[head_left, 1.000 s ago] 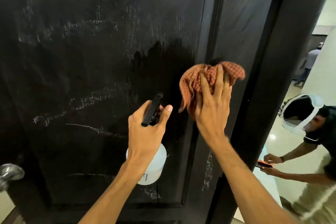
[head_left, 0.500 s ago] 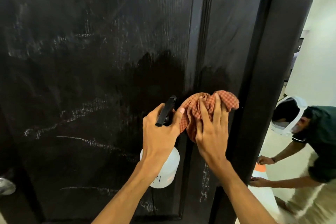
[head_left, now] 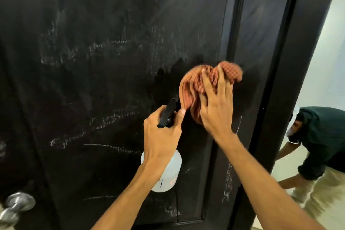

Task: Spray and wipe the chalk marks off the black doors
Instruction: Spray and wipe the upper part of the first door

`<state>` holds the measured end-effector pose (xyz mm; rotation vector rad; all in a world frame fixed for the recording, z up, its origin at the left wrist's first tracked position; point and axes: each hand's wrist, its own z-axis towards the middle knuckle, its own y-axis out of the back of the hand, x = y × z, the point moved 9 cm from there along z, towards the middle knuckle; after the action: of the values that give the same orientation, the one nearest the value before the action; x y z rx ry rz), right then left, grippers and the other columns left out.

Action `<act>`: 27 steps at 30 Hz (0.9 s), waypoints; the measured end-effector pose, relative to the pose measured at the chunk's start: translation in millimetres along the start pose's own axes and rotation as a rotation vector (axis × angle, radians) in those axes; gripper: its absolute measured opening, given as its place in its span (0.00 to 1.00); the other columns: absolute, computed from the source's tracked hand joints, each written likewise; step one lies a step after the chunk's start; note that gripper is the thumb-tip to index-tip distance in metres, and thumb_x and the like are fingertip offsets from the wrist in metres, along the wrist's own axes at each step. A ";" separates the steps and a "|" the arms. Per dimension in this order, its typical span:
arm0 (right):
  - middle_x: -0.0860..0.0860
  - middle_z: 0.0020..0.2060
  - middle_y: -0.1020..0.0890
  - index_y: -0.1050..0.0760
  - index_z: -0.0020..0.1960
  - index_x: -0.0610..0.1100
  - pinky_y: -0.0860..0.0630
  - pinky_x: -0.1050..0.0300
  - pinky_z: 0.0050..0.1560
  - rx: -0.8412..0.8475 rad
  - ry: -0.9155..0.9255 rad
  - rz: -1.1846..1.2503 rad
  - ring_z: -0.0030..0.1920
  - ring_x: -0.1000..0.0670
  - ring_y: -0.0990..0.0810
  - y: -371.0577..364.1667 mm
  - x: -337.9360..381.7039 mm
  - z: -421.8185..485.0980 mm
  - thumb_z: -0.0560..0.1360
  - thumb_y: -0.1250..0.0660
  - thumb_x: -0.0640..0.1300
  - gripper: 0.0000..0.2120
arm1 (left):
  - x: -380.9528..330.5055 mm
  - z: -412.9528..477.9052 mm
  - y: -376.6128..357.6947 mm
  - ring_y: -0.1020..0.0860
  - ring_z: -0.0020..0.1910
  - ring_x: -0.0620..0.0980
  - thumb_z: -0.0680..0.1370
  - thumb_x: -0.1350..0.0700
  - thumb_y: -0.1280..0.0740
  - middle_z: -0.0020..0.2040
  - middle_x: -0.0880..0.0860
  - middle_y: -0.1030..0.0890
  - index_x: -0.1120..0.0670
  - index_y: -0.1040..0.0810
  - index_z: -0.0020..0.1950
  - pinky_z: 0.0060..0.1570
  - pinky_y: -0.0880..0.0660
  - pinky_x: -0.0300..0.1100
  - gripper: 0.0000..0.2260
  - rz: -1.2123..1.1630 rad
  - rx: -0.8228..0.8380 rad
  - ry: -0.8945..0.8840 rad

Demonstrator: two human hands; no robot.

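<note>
A black door (head_left: 115,24) fills the view, smeared with white chalk marks (head_left: 104,117) across its panel and along its right stile. A darker wet patch shows on the panel beside the cloth. My right hand (head_left: 216,110) presses a bunched red checked cloth (head_left: 197,84) flat against the door near the panel's right edge. My left hand (head_left: 162,136) grips a white spray bottle (head_left: 168,175) by its black trigger head, just left of and below the cloth, close to the door.
A silver door handle (head_left: 16,205) sticks out at the lower left. The black door frame (head_left: 291,80) runs down the right side. Past it, another person in a dark green top (head_left: 321,140) bends low over a pale floor.
My right hand and the cloth went down the door's right side, then back up and left onto the panel. My left hand with the bottle stayed just left of them.
</note>
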<state>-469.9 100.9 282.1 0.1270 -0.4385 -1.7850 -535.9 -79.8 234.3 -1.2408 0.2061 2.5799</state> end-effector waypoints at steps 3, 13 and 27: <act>0.46 0.83 0.52 0.45 0.83 0.52 0.50 0.39 0.82 -0.042 -0.058 -0.008 0.83 0.41 0.54 -1.8 11.9 0.3 0.85 0.40 0.46 0.29 | -0.8 7.8 17.9 0.25 0.26 0.50 0.79 0.47 0.25 0.31 0.51 0.21 0.52 0.22 0.40 0.30 0.26 0.50 0.13 -0.010 -0.042 0.000; 0.46 0.84 0.52 0.46 0.83 0.54 0.53 0.41 0.82 -0.048 -0.022 -0.047 0.83 0.39 0.52 -4.9 82.7 32.3 0.84 0.41 0.45 0.30 | -5.3 22.1 98.5 0.23 0.28 0.49 0.79 0.45 0.26 0.31 0.48 0.21 0.54 0.21 0.42 0.34 0.19 0.58 0.14 0.023 -0.120 -0.023; 0.45 0.83 0.50 0.42 0.82 0.55 0.52 0.40 0.82 0.109 0.239 -0.078 0.83 0.41 0.55 -67.8 180.8 -42.8 0.80 0.33 0.44 0.34 | -6.6 33.5 187.1 0.22 0.31 0.53 0.79 0.47 0.26 0.31 0.49 0.21 0.54 0.20 0.42 0.33 0.22 0.48 0.13 0.090 -0.179 -0.051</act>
<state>-565.7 -67.9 244.4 0.4339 -0.3621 -1.7952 -613.3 -251.2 262.4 -1.2497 0.0209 2.7552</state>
